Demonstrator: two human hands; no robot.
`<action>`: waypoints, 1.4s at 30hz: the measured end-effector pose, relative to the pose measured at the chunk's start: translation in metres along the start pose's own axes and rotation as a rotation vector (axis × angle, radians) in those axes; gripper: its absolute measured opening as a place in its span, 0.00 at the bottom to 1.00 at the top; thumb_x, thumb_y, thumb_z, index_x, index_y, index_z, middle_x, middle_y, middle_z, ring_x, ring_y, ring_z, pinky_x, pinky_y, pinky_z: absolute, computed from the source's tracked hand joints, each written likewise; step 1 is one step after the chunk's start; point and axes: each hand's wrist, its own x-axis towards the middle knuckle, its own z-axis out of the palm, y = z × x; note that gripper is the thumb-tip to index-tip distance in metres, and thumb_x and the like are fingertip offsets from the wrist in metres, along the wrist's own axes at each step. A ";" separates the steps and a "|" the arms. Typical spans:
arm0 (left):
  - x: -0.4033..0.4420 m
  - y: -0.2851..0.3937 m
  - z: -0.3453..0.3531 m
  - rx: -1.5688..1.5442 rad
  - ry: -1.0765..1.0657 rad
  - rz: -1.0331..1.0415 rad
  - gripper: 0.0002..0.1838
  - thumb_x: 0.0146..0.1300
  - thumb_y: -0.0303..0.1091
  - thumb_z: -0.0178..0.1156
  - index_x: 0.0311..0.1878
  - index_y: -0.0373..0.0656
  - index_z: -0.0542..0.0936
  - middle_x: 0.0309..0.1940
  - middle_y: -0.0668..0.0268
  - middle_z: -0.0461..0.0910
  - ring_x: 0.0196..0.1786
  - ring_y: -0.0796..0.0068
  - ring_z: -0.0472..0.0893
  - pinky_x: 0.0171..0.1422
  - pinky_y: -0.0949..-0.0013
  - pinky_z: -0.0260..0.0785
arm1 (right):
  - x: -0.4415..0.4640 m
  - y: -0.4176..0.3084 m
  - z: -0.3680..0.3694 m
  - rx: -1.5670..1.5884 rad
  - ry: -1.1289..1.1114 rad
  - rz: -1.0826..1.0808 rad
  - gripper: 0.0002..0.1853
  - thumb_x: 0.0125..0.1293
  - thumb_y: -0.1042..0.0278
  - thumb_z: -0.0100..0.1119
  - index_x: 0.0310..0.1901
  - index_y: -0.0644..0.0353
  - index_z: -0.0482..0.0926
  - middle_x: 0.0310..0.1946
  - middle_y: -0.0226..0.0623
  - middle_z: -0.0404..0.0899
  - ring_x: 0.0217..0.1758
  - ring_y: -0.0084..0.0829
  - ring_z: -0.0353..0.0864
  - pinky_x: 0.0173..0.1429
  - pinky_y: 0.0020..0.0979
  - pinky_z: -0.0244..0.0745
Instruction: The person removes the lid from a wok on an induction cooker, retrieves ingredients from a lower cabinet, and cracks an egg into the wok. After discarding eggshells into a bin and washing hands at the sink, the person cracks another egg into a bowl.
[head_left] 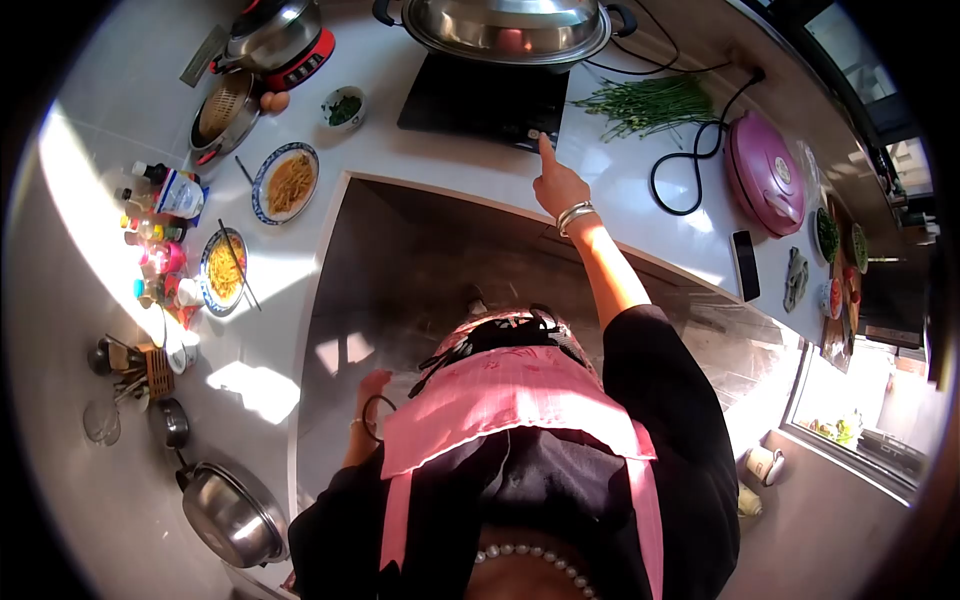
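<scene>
My right hand (pixel 561 187) reaches over the counter with its index finger stretched out and the other fingers curled, holding nothing. The fingertip is at the front right corner of a black induction cooker (pixel 465 100), on or just above a lit control. On the cooker stands a large steel pot (pixel 510 30) with a domed lid, cut off by the top edge. My left hand (pixel 373 388) hangs low beside the pink apron (pixel 510 395), away from the counter. Its fingers are too small and indistinct to read. A dark loop (pixel 372 418) shows by that wrist.
Green chives (pixel 650 105), a black cable (pixel 660 190), a pink electric griddle (pixel 765 175) and a phone (pixel 745 265) lie rightward. Leftward are a bowl of chopped greens (pixel 344 108), two plates of food (pixel 290 184), bottles (pixel 155 230) and a steel pan (pixel 235 515).
</scene>
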 end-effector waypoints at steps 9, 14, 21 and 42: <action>0.024 0.060 -0.005 0.089 0.101 -0.133 0.08 0.56 0.31 0.58 0.40 0.47 0.79 0.33 0.68 0.80 0.35 0.75 0.79 0.40 0.74 0.71 | 0.035 -0.003 0.021 -0.248 -0.130 0.056 0.39 0.56 0.69 0.50 0.68 0.47 0.44 0.27 0.44 0.80 0.31 0.42 0.81 0.35 0.42 0.73; 0.032 0.113 0.001 0.339 -0.129 0.033 0.09 0.58 0.32 0.56 0.41 0.44 0.79 0.34 0.67 0.80 0.37 0.77 0.79 0.42 0.75 0.70 | 0.046 -0.007 0.016 -0.233 -0.116 0.046 0.36 0.57 0.67 0.49 0.67 0.51 0.50 0.30 0.43 0.81 0.32 0.41 0.81 0.37 0.42 0.73; 0.044 0.176 0.013 -0.291 -0.324 0.442 0.10 0.60 0.32 0.54 0.42 0.42 0.79 0.34 0.65 0.81 0.39 0.78 0.78 0.44 0.77 0.69 | 0.025 -0.045 -0.001 -0.097 -0.145 -0.137 0.36 0.55 0.68 0.50 0.67 0.52 0.50 0.27 0.43 0.79 0.30 0.42 0.80 0.35 0.43 0.72; 0.048 0.191 0.009 0.276 -0.012 0.086 0.06 0.57 0.31 0.59 0.37 0.44 0.82 0.30 0.72 0.79 0.28 0.89 0.70 0.30 0.80 0.60 | 0.041 -0.094 0.013 0.300 -0.227 -0.546 0.24 0.56 0.70 0.47 0.57 0.56 0.66 0.33 0.45 0.80 0.37 0.44 0.80 0.44 0.40 0.72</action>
